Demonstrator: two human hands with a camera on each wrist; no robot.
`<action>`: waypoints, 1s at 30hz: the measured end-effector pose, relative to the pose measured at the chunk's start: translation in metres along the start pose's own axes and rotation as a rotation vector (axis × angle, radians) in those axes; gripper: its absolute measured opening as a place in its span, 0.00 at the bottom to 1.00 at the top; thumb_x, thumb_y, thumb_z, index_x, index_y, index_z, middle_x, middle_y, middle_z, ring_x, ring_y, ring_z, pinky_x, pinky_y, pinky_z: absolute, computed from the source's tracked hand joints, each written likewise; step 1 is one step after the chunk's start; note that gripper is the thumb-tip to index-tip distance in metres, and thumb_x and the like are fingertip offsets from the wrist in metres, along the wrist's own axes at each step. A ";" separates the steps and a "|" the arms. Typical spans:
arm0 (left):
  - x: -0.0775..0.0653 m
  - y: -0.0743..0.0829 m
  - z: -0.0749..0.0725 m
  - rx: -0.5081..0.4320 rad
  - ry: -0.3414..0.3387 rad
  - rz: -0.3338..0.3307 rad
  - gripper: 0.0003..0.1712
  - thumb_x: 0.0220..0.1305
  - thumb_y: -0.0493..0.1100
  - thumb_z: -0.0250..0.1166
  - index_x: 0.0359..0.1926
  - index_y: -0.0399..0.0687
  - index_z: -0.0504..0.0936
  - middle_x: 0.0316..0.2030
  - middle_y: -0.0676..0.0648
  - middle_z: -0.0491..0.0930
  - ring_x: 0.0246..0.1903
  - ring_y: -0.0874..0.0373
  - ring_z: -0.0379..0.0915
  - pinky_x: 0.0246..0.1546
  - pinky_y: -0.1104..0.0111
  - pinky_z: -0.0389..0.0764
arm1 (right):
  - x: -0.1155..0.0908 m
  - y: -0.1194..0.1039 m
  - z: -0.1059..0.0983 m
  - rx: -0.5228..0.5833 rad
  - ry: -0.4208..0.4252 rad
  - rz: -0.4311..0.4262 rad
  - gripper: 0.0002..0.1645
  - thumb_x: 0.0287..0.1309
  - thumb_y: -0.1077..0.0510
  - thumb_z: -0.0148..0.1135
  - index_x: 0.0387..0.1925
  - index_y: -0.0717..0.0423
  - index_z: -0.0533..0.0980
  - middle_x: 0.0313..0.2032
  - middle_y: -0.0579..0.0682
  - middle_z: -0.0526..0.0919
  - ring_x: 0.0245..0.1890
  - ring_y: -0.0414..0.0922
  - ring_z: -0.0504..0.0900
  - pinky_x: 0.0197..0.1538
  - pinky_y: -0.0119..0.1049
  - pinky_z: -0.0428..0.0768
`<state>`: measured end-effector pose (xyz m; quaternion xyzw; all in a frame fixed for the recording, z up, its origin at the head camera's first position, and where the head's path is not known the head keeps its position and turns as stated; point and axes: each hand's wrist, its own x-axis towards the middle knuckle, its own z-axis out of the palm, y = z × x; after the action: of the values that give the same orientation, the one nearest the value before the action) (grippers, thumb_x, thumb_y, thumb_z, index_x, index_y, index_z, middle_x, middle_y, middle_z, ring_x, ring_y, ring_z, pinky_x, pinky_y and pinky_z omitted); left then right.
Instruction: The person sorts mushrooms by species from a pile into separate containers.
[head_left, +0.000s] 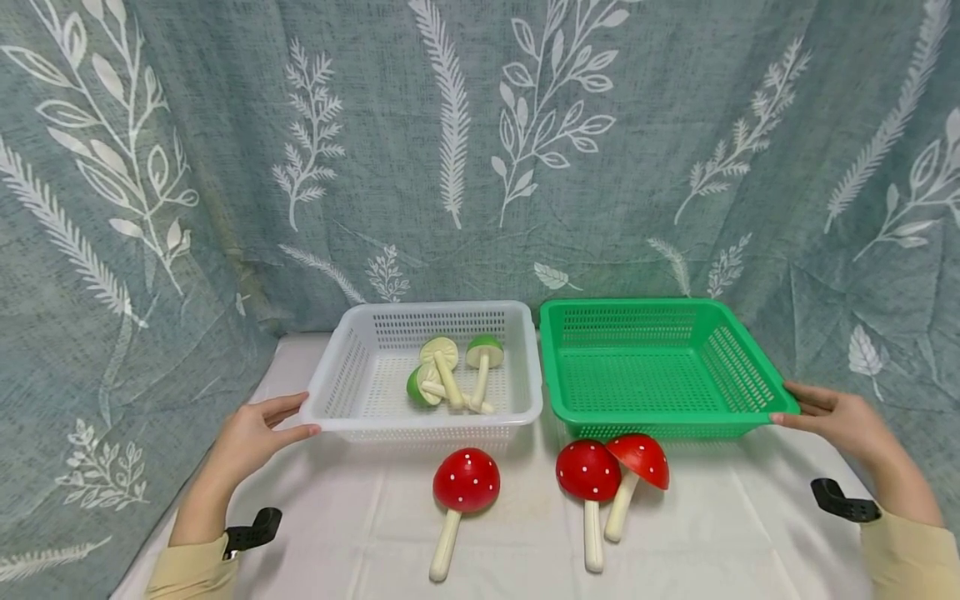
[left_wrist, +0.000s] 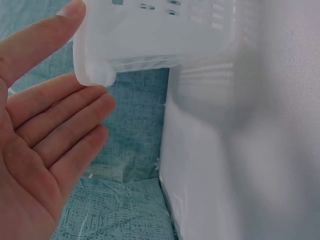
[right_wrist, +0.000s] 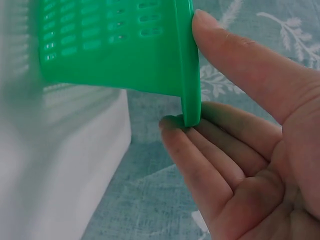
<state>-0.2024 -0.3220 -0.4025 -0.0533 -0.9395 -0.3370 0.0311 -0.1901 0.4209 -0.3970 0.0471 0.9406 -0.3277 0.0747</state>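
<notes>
- The person's left hand is at the near left corner of the white basket; its fingers are relaxed and nearly straight, touching the rim with the thumb apart from them.
- The right hand is at the near right corner of the green basket; its fingers are also loosely extended, meeting the rim, with the thumb against it.
- Both baskets stand upright side by side at the far part of the desk.
- Three green mushrooms lie in a heap in the white basket, toward its right side.
- One red mushroom lies on the desk in front of the white basket, stem toward the person.
- Two more red mushrooms lie in front of the green basket, caps touching, stems also pointing nearward.
- A patterned curtain hangs behind.
- Each wrist, just past a beige sleeve, wears a black device.
</notes>
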 end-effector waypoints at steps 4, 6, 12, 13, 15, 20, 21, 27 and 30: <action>0.000 0.001 0.000 0.022 0.011 0.010 0.42 0.56 0.62 0.67 0.65 0.42 0.70 0.62 0.35 0.70 0.60 0.35 0.67 0.52 0.43 0.73 | 0.002 -0.003 -0.003 -0.040 -0.006 0.006 0.57 0.55 0.34 0.61 0.72 0.64 0.50 0.62 0.72 0.61 0.62 0.74 0.57 0.52 0.70 0.65; -0.002 0.003 0.001 0.037 0.038 0.025 0.42 0.56 0.61 0.67 0.64 0.41 0.70 0.62 0.35 0.70 0.60 0.34 0.66 0.52 0.43 0.72 | 0.002 -0.004 -0.004 -0.057 -0.007 0.004 0.56 0.56 0.34 0.60 0.71 0.64 0.50 0.62 0.73 0.61 0.62 0.73 0.59 0.52 0.70 0.66; -0.012 0.013 0.008 0.008 0.137 0.070 0.38 0.55 0.58 0.69 0.62 0.45 0.74 0.59 0.37 0.74 0.59 0.37 0.69 0.52 0.48 0.74 | 0.003 -0.005 -0.006 -0.084 -0.015 0.001 0.56 0.56 0.33 0.60 0.71 0.63 0.51 0.61 0.73 0.62 0.61 0.74 0.60 0.51 0.70 0.66; -0.014 0.016 0.010 -0.004 0.147 0.081 0.36 0.55 0.57 0.69 0.62 0.47 0.75 0.58 0.38 0.75 0.58 0.38 0.70 0.53 0.50 0.74 | 0.003 -0.005 -0.006 -0.087 -0.014 0.004 0.56 0.56 0.33 0.60 0.71 0.63 0.51 0.61 0.73 0.62 0.61 0.74 0.60 0.51 0.70 0.66; -0.017 0.022 0.014 -0.019 0.169 0.105 0.33 0.55 0.56 0.70 0.60 0.51 0.76 0.55 0.42 0.78 0.57 0.46 0.73 0.53 0.56 0.75 | 0.003 -0.005 -0.006 -0.093 -0.011 0.009 0.57 0.55 0.32 0.60 0.71 0.64 0.51 0.61 0.74 0.62 0.61 0.73 0.60 0.51 0.70 0.67; -0.022 0.038 0.027 -0.108 0.192 0.229 0.25 0.54 0.48 0.72 0.55 0.56 0.80 0.49 0.49 0.82 0.47 0.71 0.76 0.48 0.79 0.77 | 0.005 -0.002 -0.005 -0.099 0.001 0.017 0.60 0.53 0.30 0.60 0.71 0.64 0.51 0.61 0.74 0.61 0.61 0.74 0.60 0.51 0.70 0.67; -0.022 0.041 0.030 -0.138 0.182 0.256 0.24 0.53 0.46 0.72 0.54 0.56 0.81 0.48 0.49 0.83 0.45 0.72 0.76 0.46 0.81 0.76 | 0.006 -0.002 -0.005 -0.098 0.000 0.015 0.59 0.53 0.30 0.60 0.71 0.64 0.51 0.61 0.75 0.61 0.61 0.74 0.60 0.50 0.70 0.67; -0.029 0.055 0.046 -0.260 0.033 0.308 0.19 0.53 0.44 0.72 0.49 0.55 0.83 0.45 0.49 0.84 0.42 0.63 0.80 0.44 0.73 0.80 | 0.008 -0.002 -0.005 -0.101 0.002 0.010 0.59 0.52 0.30 0.60 0.71 0.65 0.52 0.61 0.75 0.62 0.61 0.73 0.62 0.50 0.69 0.68; -0.029 0.061 0.055 -0.292 -0.067 0.315 0.18 0.52 0.47 0.73 0.46 0.55 0.83 0.44 0.51 0.84 0.42 0.61 0.81 0.44 0.68 0.81 | 0.007 -0.003 -0.005 -0.110 0.007 0.006 0.59 0.53 0.30 0.60 0.70 0.66 0.53 0.60 0.75 0.62 0.60 0.73 0.63 0.50 0.69 0.69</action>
<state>-0.1678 -0.2424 -0.4097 -0.2145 -0.8613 -0.4584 0.0442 -0.1979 0.4217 -0.3927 0.0467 0.9574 -0.2750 0.0750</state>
